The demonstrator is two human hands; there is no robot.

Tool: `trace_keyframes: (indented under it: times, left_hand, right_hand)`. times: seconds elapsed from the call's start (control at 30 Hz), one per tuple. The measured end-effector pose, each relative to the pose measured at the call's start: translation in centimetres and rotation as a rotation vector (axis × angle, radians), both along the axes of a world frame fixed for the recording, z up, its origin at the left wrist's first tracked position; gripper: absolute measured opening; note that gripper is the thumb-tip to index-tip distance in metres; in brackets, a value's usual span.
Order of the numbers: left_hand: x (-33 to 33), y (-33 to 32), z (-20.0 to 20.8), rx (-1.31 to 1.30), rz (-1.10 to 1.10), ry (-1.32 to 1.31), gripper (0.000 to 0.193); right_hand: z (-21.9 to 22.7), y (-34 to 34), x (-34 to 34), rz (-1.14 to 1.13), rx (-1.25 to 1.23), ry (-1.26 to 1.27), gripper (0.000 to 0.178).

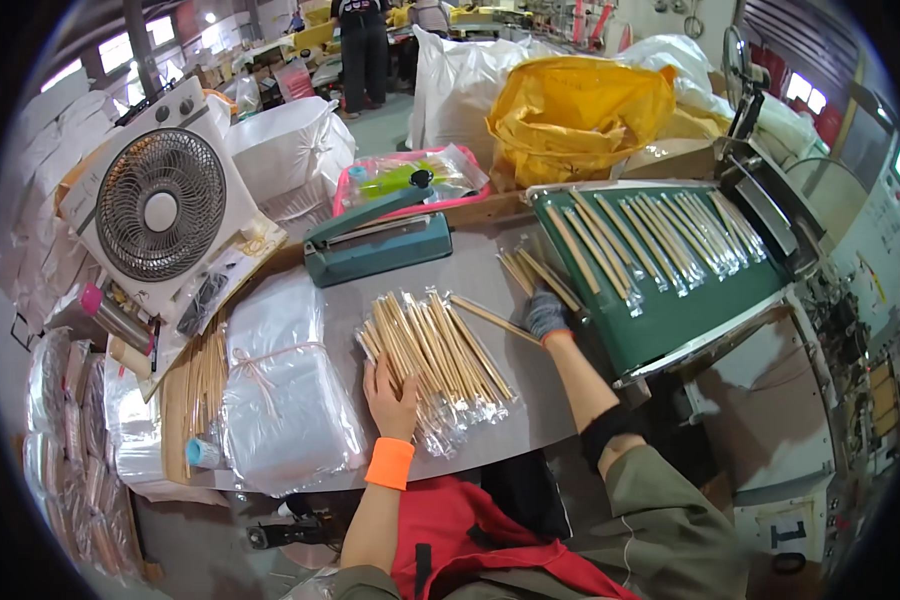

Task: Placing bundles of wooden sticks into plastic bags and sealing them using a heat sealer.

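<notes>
A heap of thin wooden sticks in clear plastic sleeves [440, 350] lies on the grey table before me. My left hand [390, 395], bare with an orange wristband, rests its outstretched fingers on the heap's left edge. My right hand [547, 317] wears a grey glove and is at the table's right side, beside the green conveyor belt [630, 335]. Its fingers close around a few wrapped sticks [550, 278] that point up and away; the glove partly hides them. One more stick [495, 318] slants from the heap toward the right hand. Several wrapped sticks [660, 240] lie side by side on the belt.
A teal bag sealer [380, 248] stands behind the heap, before a pink tray [345, 205]. Left are tied clear plastic bags [285, 400] and a box fan [160, 210]. A yellow sack [570, 120] is beyond the belt. Another person [362, 50] stands far back.
</notes>
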State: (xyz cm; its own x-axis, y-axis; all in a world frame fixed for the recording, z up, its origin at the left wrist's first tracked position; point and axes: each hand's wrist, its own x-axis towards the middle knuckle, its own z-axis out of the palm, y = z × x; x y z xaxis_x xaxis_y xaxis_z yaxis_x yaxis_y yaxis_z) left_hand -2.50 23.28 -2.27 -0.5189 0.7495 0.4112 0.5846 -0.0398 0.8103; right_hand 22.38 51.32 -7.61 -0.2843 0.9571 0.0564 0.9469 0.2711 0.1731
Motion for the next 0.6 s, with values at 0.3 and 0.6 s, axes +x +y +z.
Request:
trace_keyframes:
  times: [0.3,0.6]
  left_hand:
    - [-5.5,-5.7,-1.0,-0.03,0.149,0.141,0.054]
    - [-6.6,-6.3,-1.3,0.008,0.161,0.076,0.049]
  right_hand:
    - [7.0,-23.0,-14.1,0.441,-0.356,0.739,0.042]
    - [5.2,-24.7,-16.2,0.654,-0.195,0.828,0.046]
